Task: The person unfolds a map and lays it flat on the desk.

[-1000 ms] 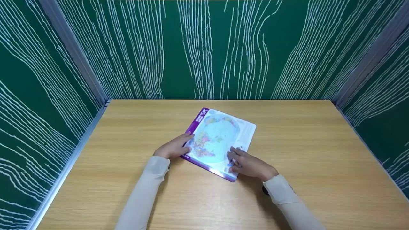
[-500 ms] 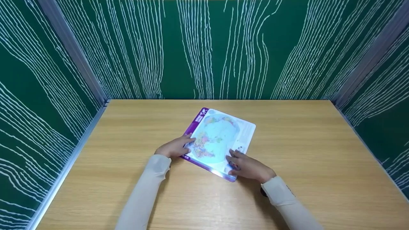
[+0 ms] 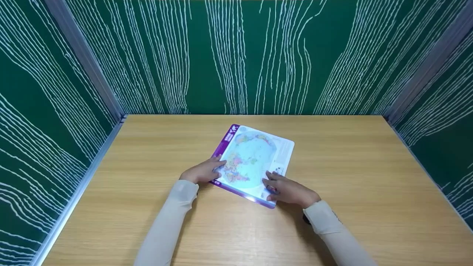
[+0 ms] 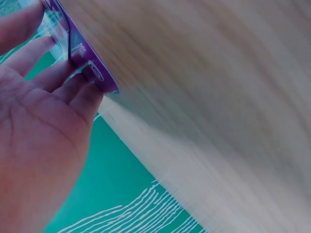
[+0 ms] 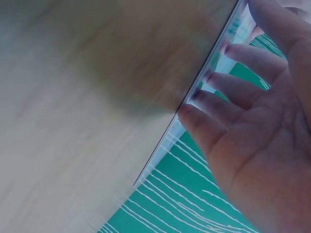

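Observation:
A flat world map board (image 3: pixel 255 151) with rounded corners and a purple border lies on the wooden table, turned at an angle. At its left edge, my left hand (image 3: pixel 203 170) touches the purple border and the map's face, fingers fairly straight. My right hand (image 3: pixel 290 190) rests on the lower right part of the board with spread, relaxed fingers. In the left wrist view, the fingertips meet the purple border (image 4: pixel 97 70). The board appears nearly edge-on in the right wrist view, where several fingertips (image 5: pixel 187 114) of the right hand touch its surface.
The wooden table (image 3: pixel 147 140) stretches around the board on every side. Green panels with white wavy lines (image 3: pixel 221 55) enclose it at the back and both sides. Grey metal posts (image 3: pixel 88 59) stand at the back corners.
The map board has turned slightly counterclockwise: its lower corner moved a little right, its top left corner a little left. The hands have shifted only slightly and still touch it.

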A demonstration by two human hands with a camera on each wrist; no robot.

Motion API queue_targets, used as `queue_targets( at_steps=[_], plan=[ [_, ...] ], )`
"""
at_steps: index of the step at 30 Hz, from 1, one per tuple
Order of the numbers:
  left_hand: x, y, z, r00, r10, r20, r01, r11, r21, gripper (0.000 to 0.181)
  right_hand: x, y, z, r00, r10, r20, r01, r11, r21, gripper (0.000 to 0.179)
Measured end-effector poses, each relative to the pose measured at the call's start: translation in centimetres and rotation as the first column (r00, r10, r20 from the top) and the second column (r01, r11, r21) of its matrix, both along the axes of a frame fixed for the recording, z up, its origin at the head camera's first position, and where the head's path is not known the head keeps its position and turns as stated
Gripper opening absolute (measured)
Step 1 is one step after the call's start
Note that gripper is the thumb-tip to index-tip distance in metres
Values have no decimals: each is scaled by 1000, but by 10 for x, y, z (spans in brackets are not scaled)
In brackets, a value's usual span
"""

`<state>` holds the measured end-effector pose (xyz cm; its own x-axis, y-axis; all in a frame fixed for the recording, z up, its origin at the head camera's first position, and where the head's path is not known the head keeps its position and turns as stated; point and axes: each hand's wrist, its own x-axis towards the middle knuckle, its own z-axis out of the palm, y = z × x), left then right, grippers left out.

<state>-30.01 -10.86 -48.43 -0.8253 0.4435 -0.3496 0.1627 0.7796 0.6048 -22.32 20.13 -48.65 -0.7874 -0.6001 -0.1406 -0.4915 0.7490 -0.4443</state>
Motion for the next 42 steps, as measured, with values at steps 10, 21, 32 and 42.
queue_targets(
  at_steps=[10, 21, 32, 42],
  plan=[
    [4, 1, 0, 995, -67, -74, 64, 997, -40, 55, -10, 5, 3, 999, -7, 42, 8, 1000, -10, 63],
    [13, 8, 5, 996, -70, -62, 63, 993, -101, 57, -19, 8, 8, 981, -120, 150, 118, 993, 26, 65],
    [21, 14, 5, 997, -31, -74, 22, 992, -121, 59, -30, 12, 7, 970, -136, 203, 138, 990, 7, 63],
    [26, 18, 5, 997, 3, -83, -12, 994, -113, 59, -36, 14, 9, 954, -184, 235, 182, 983, 34, 62]
  ],
)
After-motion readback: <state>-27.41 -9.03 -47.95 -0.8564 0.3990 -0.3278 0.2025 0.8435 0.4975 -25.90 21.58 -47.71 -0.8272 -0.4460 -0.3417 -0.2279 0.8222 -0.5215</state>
